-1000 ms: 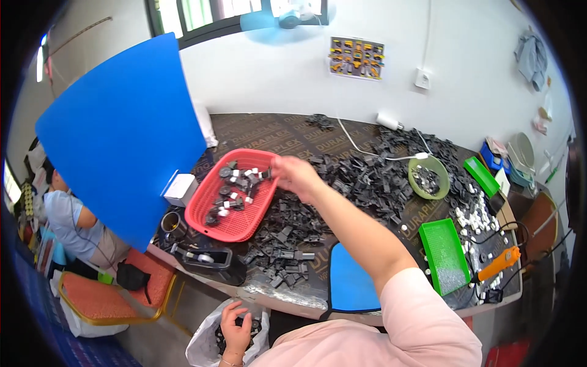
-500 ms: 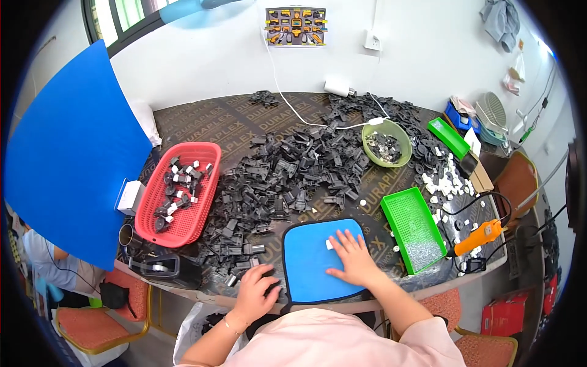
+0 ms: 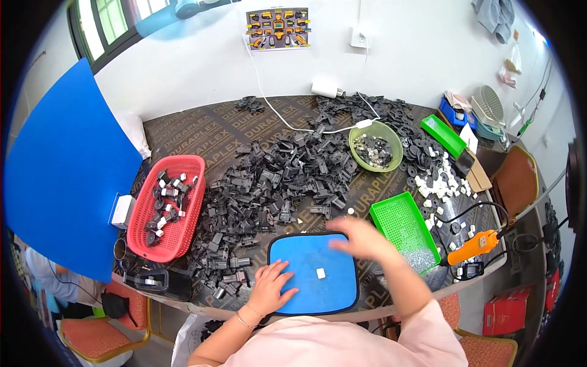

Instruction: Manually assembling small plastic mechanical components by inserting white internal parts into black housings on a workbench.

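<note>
On the blue mat (image 3: pixel 296 249), which lies along the near edge of the desk (image 3: pixel 183 129), we see one small white piece (image 3: pixel 321 273), right of the mat's middle. It looks almost square, so we cannot tell a long axis or which way it points; its sides sit slightly askew to the mat's edges. The mat's own long axis runs left to right.

Our left hand (image 3: pixel 273 289) rests at the mat's left edge, fingers a little spread and pointing to the far right, thumb apart, gripping nothing we can see. Our right hand (image 3: pixel 361 237) is over the mat's far right corner, pointing left, thumb and forefinger parted; the other fingers we cannot make out. Neither touches the white piece.

Black plastic parts (image 3: pixel 275 168) crowd the desk beyond the mat's far and left edges. Just right of the mat, a green tray (image 3: pixel 394 215) slants from far left to near right, with our right forearm between its near end and the white piece. An orange tool (image 3: pixel 476 247) and loose white parts (image 3: pixel 449 182) lie toward the desk's right edge. A yellow-green bowl (image 3: pixel 398 151) stands among black parts farther back. Near the desk's left edge we have a red basket (image 3: pixel 176 240) of assembled pieces, with a black tape dispenser (image 3: pixel 165 282) at the near left corner.
</note>
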`<action>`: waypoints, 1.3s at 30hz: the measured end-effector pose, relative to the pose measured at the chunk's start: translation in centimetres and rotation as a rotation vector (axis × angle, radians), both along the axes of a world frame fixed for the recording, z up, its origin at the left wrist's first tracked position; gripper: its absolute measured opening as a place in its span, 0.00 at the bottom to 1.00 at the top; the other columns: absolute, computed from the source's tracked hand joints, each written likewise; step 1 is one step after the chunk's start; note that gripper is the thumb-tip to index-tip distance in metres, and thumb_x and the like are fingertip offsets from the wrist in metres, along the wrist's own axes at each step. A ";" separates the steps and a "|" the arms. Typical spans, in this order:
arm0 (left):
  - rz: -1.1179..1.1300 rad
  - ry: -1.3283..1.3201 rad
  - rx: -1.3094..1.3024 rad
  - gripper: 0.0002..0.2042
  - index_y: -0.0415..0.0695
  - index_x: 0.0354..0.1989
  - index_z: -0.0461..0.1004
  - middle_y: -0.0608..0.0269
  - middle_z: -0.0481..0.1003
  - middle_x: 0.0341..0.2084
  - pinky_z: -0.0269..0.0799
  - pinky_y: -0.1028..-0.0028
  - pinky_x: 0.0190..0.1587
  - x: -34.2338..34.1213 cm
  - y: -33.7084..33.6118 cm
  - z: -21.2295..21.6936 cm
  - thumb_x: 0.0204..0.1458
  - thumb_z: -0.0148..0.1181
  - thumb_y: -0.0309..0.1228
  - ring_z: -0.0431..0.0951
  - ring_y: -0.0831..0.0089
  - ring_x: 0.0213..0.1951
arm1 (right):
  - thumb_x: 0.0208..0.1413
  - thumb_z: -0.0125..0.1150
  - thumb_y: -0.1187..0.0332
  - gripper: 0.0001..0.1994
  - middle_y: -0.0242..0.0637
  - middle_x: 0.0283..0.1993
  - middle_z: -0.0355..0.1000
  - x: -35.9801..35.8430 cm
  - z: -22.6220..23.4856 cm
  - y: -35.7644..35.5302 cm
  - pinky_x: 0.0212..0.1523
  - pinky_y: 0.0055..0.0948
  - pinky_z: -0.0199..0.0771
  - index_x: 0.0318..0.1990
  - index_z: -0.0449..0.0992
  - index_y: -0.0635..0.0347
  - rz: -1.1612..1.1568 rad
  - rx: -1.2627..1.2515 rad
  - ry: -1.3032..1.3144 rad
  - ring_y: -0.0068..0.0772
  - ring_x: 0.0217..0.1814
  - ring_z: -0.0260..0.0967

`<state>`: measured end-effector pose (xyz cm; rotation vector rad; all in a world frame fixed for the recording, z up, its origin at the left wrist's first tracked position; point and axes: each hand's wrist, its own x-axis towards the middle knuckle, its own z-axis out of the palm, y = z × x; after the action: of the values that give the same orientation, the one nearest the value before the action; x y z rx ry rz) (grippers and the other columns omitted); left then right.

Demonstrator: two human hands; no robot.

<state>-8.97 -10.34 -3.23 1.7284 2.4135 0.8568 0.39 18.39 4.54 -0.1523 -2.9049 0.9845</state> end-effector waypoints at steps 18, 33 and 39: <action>0.089 0.061 0.056 0.16 0.45 0.41 0.74 0.56 0.70 0.52 0.57 0.56 0.57 0.1 1.2 -0.3 0.43 0.65 0.34 0.65 0.55 0.58 | 0.38 0.73 0.58 0.31 0.35 0.62 0.63 -11.5 -3.2 10.8 0.61 0.57 0.58 0.56 0.72 0.34 0.166 0.235 -0.200 0.48 0.66 0.56; 0.063 0.013 0.228 0.12 0.48 0.33 0.75 0.58 0.70 0.45 0.55 0.55 0.56 -0.2 0.5 -0.6 0.39 0.68 0.35 0.69 0.58 0.51 | 0.38 0.73 0.62 0.25 0.33 0.59 0.64 -6.9 -2.9 1.5 0.68 0.67 0.36 0.49 0.76 0.50 -0.084 0.574 -0.014 0.37 0.69 0.53; 0.078 -0.007 0.263 0.12 0.46 0.34 0.73 0.58 0.69 0.46 0.53 0.54 0.58 -0.2 0.4 -0.6 0.41 0.66 0.33 0.67 0.58 0.53 | 0.37 0.74 0.61 0.24 0.33 0.54 0.67 -5.3 -0.2 -0.8 0.67 0.65 0.40 0.47 0.77 0.47 -0.226 0.519 0.231 0.39 0.64 0.58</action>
<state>-9.16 -9.92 -3.85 1.7131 2.4727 1.2374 -4.95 17.60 4.34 -0.3009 -2.7373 0.1854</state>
